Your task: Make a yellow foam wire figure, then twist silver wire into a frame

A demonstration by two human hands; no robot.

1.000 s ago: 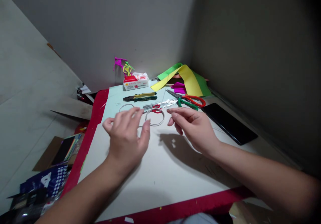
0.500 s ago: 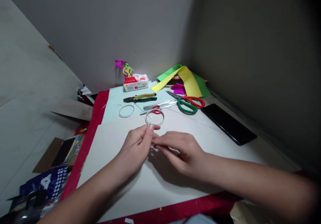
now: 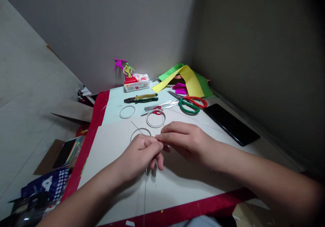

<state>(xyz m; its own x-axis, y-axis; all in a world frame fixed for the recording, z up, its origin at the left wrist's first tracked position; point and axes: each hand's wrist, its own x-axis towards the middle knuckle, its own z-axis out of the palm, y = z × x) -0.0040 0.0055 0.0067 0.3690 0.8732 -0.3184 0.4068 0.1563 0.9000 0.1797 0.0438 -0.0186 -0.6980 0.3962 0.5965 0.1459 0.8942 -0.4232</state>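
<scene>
In the middle of the head view, my left hand (image 3: 142, 156) is closed on a thin wire (image 3: 145, 193). One length of it hangs below the hand, and another end sticks out up and to the left. My right hand (image 3: 189, 140) meets it at the fingertips, pinching the wire where the hands touch; the exact grip is hidden. Just behind my left hand shows part of a white ring (image 3: 140, 129); whether the hand holds it I cannot tell. A second white ring (image 3: 146, 119) lies just beyond, and a third ring (image 3: 120, 112) lies farther left.
Pliers (image 3: 146, 100), a bundle of wires (image 3: 162, 106), scissors (image 3: 189, 108) and a black phone (image 3: 230, 123) lie beyond my hands. At the back are a small box (image 3: 137, 84), pipe-cleaner-like figures (image 3: 127, 70) and yellow-green sheets (image 3: 194, 81). A red border (image 3: 73, 176) edges the table.
My left hand has turned and come slightly nearer, and a ring now shows behind it. The wire's ends point differently, one hanging down. My right hand has risen slightly, its fingers closer together.
</scene>
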